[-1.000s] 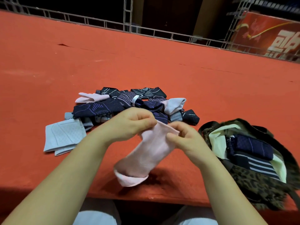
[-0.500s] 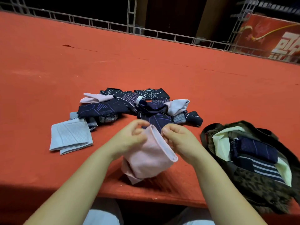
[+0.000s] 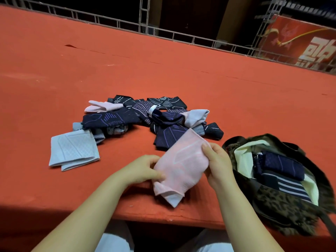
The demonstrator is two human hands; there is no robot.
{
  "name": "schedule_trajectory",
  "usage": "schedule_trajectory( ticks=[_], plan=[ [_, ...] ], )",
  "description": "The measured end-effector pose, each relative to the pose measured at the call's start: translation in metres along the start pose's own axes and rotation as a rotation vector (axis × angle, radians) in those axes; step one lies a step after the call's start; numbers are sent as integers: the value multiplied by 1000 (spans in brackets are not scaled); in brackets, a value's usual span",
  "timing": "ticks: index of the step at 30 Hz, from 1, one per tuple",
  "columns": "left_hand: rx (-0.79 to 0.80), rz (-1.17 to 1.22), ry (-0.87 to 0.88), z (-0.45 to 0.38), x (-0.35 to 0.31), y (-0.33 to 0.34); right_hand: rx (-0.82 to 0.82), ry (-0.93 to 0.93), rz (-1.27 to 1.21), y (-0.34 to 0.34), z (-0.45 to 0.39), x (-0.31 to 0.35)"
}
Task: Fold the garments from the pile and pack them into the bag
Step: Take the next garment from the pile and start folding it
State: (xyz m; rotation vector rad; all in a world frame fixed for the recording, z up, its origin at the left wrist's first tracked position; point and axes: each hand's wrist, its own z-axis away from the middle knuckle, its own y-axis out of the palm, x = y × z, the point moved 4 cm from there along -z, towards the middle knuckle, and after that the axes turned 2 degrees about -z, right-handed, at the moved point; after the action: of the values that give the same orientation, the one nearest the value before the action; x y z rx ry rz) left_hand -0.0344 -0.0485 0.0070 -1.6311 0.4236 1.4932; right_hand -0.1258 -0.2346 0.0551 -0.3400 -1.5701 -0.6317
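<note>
A pale pink garment [image 3: 181, 166] lies folded over on the red table near its front edge, one corner sticking out toward me. My left hand [image 3: 145, 170] pinches its left edge. On its right edge my right hand [image 3: 217, 162] grips with the thumb on top. Behind it sits the pile of garments [image 3: 138, 117], mostly dark navy and black patterned pieces with two pale pink ones. A leopard-print bag [image 3: 283, 202] stands open at the right, holding folded navy and striped garments on a cream lining.
A folded light blue-grey garment [image 3: 74, 151] lies left of the pile. The red table [image 3: 163, 70] stretches far back to a metal rail [image 3: 163, 31]. A red banner [image 3: 300, 44] hangs at the back right. The table's front edge runs just before my knees.
The pink garment has gone from hanging open between my hands to lying folded flat on the table. Both hands have dropped lower and spread to its two sides.
</note>
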Motion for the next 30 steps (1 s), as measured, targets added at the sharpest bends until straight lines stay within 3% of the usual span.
schedule_trajectory(
  ticks=[5, 8, 10, 12, 14, 17, 19, 23, 26, 30],
  plan=[
    [-114, 135, -84, 11, 20, -9, -139, 66, 76, -31, -1, -26],
    [-159, 112, -61, 14, 19, -12, -139, 22, 418, -36, 6, -38],
    [-170, 54, -19, 16, 13, -11, -153, -124, 685, -33, 11, -31],
    [-144, -29, 48, 16, 0, -8, -62, -324, 822, -18, 18, -17],
    [-112, -50, 111, 18, -15, -4, 158, -474, 976, 9, 27, -9],
    [-60, 16, 162, 22, -34, -1, 448, -495, 1116, 36, 31, -12],
    [5, 6, 170, 26, -35, -4, 563, -392, 1071, 40, 29, -16],
    [69, -269, 98, 34, -22, -11, 676, -175, 707, 39, 38, -25],
    [-40, -273, 28, 38, -9, -28, 598, -52, 381, 32, 41, -33],
    [-258, -147, -18, 37, -2, -38, 481, 11, 257, 25, 41, -38]
  ],
)
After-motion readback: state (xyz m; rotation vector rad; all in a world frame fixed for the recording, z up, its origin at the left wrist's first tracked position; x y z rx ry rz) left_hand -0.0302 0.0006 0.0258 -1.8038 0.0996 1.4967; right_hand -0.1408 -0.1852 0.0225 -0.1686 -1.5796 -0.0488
